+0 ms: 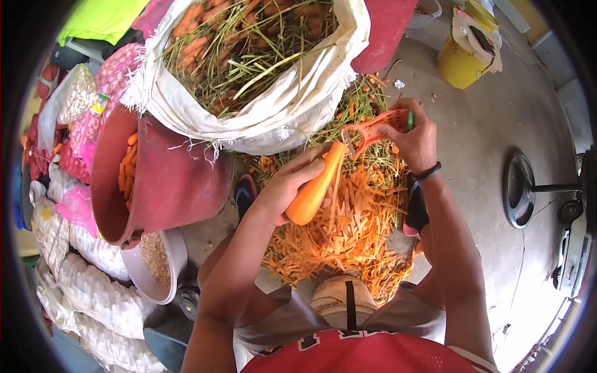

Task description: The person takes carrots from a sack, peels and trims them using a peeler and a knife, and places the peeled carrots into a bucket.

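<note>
My left hand [289, 186] is wrapped round a large peeled carrot [315, 189], its narrow end pointing up and to the right. In my right hand [415, 138] is an orange vegetable peeler [377, 129], its blade end close to the carrot's narrow tip; whether it touches I cannot tell. A thin strip of peel hangs along the carrot's side. Below both hands, a heap of orange carrot peelings [357, 214] covers the floor between my feet. Ahead stands an open white sack [267, 133] with unpeeled carrots [189, 53] and green stalks inside.
A red tub [180, 180] lies tipped on the left, several peeled carrots [128, 165] inside. Beside it are a white basin [177, 248] and stacked filled sacks [102, 298]. A yellow bucket [459, 65] stands back right; a round black stand base [517, 189] is at right.
</note>
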Available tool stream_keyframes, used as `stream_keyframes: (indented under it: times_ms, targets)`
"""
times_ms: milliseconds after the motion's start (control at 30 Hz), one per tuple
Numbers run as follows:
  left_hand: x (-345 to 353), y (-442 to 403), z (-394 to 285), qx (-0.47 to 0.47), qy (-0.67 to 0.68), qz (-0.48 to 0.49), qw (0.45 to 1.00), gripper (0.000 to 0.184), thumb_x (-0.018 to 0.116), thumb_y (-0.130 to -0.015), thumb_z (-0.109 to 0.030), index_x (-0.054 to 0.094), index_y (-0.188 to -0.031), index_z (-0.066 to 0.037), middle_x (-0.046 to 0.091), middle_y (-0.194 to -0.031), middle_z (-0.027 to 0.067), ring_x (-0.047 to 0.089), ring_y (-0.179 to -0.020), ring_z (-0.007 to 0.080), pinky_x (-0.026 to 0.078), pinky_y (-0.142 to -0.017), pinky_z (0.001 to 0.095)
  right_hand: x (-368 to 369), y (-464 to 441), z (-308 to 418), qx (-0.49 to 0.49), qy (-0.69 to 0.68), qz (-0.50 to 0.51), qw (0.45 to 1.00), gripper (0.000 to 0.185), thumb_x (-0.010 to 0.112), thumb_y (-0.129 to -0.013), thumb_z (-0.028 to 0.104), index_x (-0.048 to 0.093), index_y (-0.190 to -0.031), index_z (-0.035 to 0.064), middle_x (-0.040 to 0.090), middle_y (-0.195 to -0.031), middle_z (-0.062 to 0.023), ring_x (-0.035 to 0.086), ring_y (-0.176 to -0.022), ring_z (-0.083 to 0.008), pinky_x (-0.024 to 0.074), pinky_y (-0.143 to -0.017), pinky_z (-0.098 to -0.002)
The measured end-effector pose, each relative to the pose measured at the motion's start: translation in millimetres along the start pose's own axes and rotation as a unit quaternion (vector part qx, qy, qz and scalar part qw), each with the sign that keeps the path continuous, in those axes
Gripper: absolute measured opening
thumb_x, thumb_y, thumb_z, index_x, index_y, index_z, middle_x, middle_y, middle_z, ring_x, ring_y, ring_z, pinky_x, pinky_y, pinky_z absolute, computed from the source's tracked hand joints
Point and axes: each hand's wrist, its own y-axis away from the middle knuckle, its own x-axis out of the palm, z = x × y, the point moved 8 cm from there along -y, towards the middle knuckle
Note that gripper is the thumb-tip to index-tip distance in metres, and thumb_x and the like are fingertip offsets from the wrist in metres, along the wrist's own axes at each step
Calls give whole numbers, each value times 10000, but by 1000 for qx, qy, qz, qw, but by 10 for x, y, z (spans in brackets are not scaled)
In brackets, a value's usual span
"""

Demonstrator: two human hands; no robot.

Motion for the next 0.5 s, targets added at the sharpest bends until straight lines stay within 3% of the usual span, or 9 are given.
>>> stream_keyframes:
  times_ms: [100,133,167,233,267,367,433,467,500]
  targets:
    - [-94,-46,-30,24,42,5,999,484,504,-1006,-238,396,-1458,-102,584,-1159,66,609,-902,127,559,-687,297,120,112,7,34,-110,21,993,479,887,-674,207,620,-1018,6,658,-821,-74,634,-718,-139,542,-656,-295]
    - [-156,-82,-73,33,25,-20,999,472,456,-1020,-216,363,-1459,-72,608,-1137,75,633,-873,157,558,-708,325,284,240,242,48,-160,92,982,452,875,-687,160,623,-1034,18,650,-830,-60,631,-740,-130,538,-658,-305]
    - [-168,-102,-86,42,33,-39,998,471,453,-1021,-213,362,-1460,-70,608,-1141,75,632,-874,154,558,-710,324,352,356,607,-82,-135,127,979,484,889,-659,166,629,-1045,30,640,-844,-65,641,-754,-159,541,-668,-325]
    - [-119,-139,-63,53,49,-77,994,469,447,-1022,-208,360,-1460,-67,610,-1148,76,631,-876,148,557,-712,322,382,455,908,-191,-110,120,968,511,896,-635,193,635,-1046,38,634,-857,-73,648,-757,-206,547,-679,-346]
    - [-73,-122,-53,55,65,-87,993,477,457,-1020,-220,360,-1461,-67,606,-1136,75,637,-879,164,554,-733,325,360,408,798,-164,-90,132,973,530,897,-620,227,639,-1044,43,629,-865,-84,646,-768,-242,551,-690,-357]
    - [64,-41,-84,35,-40,-1,999,485,468,-1015,-222,357,-1463,-72,601,-1093,77,635,-869,182,552,-747,336,147,103,260,-29,-46,61,997,506,896,-631,246,631,-1007,36,639,-802,-76,644,-706,-181,548,-668,-329]
    - [102,-9,-114,38,-5,10,999,474,478,-1009,-221,376,-1448,-75,596,-1034,83,624,-822,185,546,-738,337,-74,-55,-73,12,-2,-46,999,480,897,-641,218,626,-989,29,648,-786,-75,638,-673,-157,546,-644,-322]
    - [48,-14,-105,40,19,22,999,469,478,-1009,-221,382,-1444,-75,595,-1041,84,625,-820,187,546,-742,338,-75,-55,-221,60,-79,-36,994,483,899,-646,225,627,-995,32,659,-806,-78,650,-675,-168,547,-631,-328]
    - [10,-37,-99,44,44,34,997,465,479,-1009,-222,387,-1440,-75,595,-1048,85,627,-819,188,547,-745,340,7,-28,-128,47,-103,0,994,487,900,-639,226,627,-994,35,659,-811,-80,655,-690,-176,547,-639,-330]
